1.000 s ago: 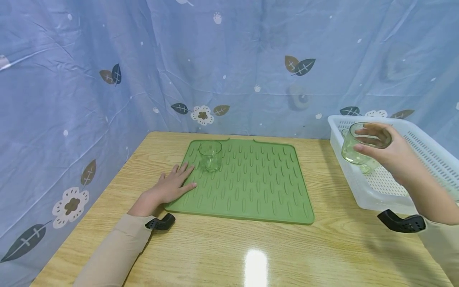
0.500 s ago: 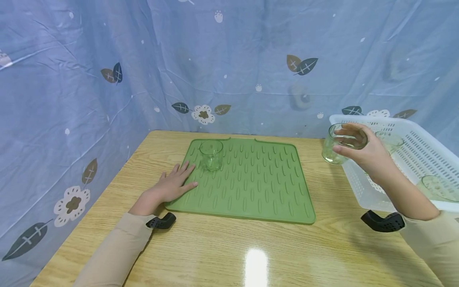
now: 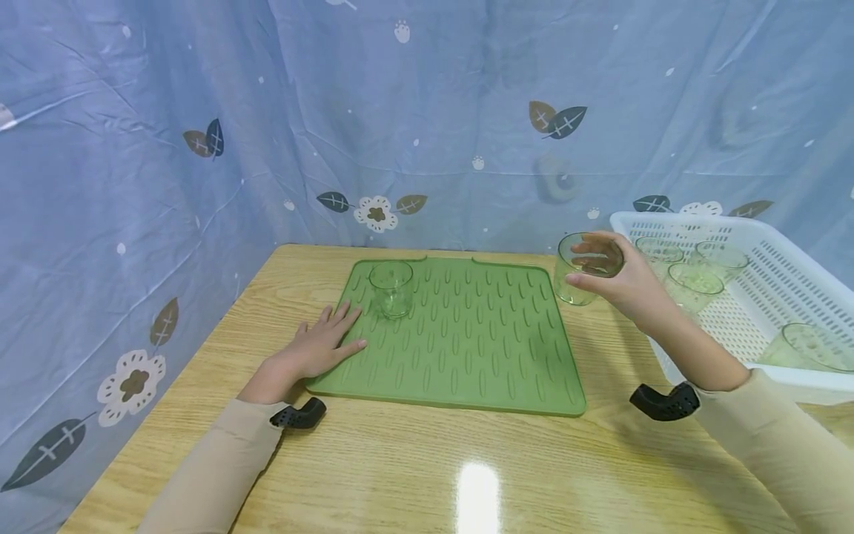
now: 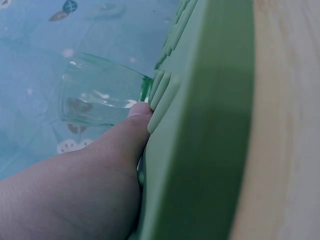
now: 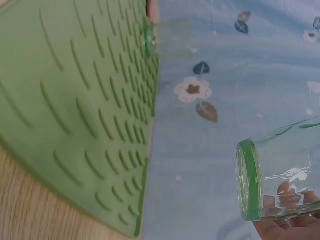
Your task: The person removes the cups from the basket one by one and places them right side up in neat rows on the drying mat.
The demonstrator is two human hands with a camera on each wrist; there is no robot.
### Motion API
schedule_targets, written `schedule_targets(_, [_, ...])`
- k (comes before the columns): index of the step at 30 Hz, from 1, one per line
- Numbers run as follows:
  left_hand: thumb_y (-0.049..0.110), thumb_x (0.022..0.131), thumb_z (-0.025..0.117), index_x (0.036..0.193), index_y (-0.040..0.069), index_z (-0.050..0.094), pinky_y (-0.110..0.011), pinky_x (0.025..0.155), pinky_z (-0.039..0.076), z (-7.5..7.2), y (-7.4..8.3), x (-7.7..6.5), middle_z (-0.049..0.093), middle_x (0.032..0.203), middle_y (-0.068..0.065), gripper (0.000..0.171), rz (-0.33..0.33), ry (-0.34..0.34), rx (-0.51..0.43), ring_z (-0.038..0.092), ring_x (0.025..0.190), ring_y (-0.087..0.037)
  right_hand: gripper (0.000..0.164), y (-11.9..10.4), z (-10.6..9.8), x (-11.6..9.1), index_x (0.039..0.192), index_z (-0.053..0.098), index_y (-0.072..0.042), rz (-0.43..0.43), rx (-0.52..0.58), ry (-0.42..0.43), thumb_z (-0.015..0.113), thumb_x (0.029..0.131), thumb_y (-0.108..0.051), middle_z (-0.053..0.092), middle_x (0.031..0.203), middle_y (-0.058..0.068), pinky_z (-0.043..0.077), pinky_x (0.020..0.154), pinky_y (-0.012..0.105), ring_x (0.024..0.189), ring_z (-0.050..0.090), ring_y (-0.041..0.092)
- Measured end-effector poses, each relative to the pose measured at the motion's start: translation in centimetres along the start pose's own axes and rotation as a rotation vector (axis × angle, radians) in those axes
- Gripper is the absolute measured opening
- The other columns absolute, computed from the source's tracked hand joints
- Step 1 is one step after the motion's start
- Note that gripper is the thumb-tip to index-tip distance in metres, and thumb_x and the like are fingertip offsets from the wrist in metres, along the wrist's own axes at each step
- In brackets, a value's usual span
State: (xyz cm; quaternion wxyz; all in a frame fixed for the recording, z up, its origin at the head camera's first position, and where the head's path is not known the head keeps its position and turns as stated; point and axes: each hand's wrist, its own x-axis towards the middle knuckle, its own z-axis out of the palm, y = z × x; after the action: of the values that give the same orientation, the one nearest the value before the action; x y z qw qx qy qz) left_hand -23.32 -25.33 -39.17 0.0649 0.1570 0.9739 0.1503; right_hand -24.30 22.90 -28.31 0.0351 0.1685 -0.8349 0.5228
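Observation:
A clear greenish drinking glass [image 3: 575, 278] is held upright by my right hand [image 3: 623, 274], thumb on the near side and fingers on the far side, over the mat's far right corner. The right wrist view shows this glass [image 5: 280, 175] with its thick green base and fingers around it. My left hand [image 3: 320, 347] lies flat with fingers spread on the left edge of the green ridged mat [image 3: 467, 348]. Just beyond its fingertips a second glass [image 3: 392, 293] stands upright on the mat. In the left wrist view, the thumb [image 4: 141, 109] overlaps that glass's base.
A white perforated plastic basket [image 3: 800, 245] stands at the right with several similar glasses [image 3: 695, 285] in it. The wooden table [image 3: 373, 460] extends in front of the mat. A blue patterned curtain [image 3: 454, 89] hangs behind and to the left.
My right hand has carried the glass leftward from above the basket to the mat's far right corner. Glasses in the basket have come into view. The left hand stays put.

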Motion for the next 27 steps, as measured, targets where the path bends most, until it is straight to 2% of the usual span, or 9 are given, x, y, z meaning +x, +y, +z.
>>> schedule_targets(3, [0.055, 0.107, 0.044, 0.166, 0.011, 0.015, -0.08, 0.11, 0.001, 0.0, 0.1, -0.1, 0.006, 0.17, -0.019, 0.079, -0.002, -0.002, -0.001, 0.001, 0.153, -0.047, 0.072, -0.2, 0.8, 0.3, 0.157, 0.029, -0.003, -0.006, 0.019, -0.002, 0.07, 0.1, -0.015, 0.053, 0.137, -0.002, 0.047, 0.092, 0.014, 0.122, 0.05, 0.008])
schedule_targets(7, [0.054, 0.107, 0.045, 0.166, 0.011, 0.016, -0.08, 0.11, 0.002, -0.1, 0.2, -0.1, 0.006, 0.17, -0.019, 0.078, -0.002, -0.003, 0.0, 0.001, 0.153, -0.048, 0.072, -0.3, 1.9, 0.9, 0.157, 0.03, -0.005, -0.013, 0.04, -0.008, 0.071, 0.099, -0.016, 0.052, 0.138, 0.001, 0.047, 0.095, 0.018, 0.127, 0.05, 0.019])
schedule_targets(15, [0.054, 0.107, 0.044, 0.166, 0.011, 0.015, -0.08, 0.11, 0.002, 0.0, 0.2, -0.1, 0.006, 0.17, -0.019, 0.079, -0.001, -0.003, 0.006, 0.001, 0.153, -0.048, 0.077, -0.2, 4.4, 1.9, 0.158, 0.029, -0.004, 0.025, 0.082, -0.031, 0.073, 0.098, -0.019, 0.046, 0.148, 0.017, 0.043, 0.107, 0.043, 0.137, 0.046, 0.034])
schedule_targets(27, [0.055, 0.107, 0.043, 0.166, 0.011, 0.015, -0.081, 0.11, 0.002, 0.1, -0.1, 0.0, 0.006, 0.17, -0.019, 0.079, 0.002, 0.001, 0.015, 0.001, 0.153, -0.048, 0.075, 0.4, 7.6, 3.9, 0.158, 0.03, -0.004, 0.059, 0.178, -0.08, 0.073, 0.097, -0.016, 0.045, 0.152, 0.019, 0.04, 0.111, 0.054, 0.14, 0.043, 0.036])
